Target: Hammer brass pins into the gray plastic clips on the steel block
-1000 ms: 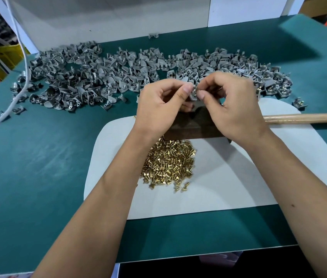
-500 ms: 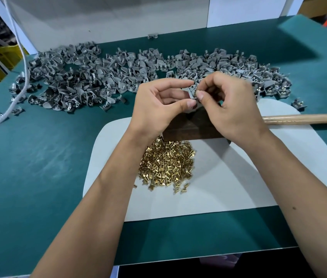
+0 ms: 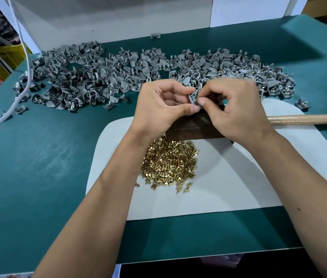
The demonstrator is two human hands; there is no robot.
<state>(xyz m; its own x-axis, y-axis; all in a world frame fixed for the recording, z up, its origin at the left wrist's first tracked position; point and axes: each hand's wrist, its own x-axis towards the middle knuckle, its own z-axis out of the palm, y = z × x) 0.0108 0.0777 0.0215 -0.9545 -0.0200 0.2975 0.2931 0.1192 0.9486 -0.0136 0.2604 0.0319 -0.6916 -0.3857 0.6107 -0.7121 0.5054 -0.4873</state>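
My left hand (image 3: 161,106) pinches a gray plastic clip (image 3: 193,97) between thumb and fingers, just above the dark steel block (image 3: 190,130). My right hand (image 3: 237,109) meets it from the right, thumb and forefinger pinched at the clip's edge; a brass pin there is too small to make out. Both hands cover most of the block. A heap of brass pins (image 3: 169,163) lies on the white mat (image 3: 239,181) right in front of the block. The hammer's wooden handle (image 3: 309,119) lies to the right, its head hidden behind my right hand.
A wide spread of loose gray clips (image 3: 118,77) covers the green table (image 3: 38,157) behind the block. A few finished clips (image 3: 302,103) sit at far right. A gray cable (image 3: 22,81) hangs at the left. White panels stand at the back.
My left thumb has slid lower under the clip and the clip now stands more upright between both hands. The hands stay above the block.
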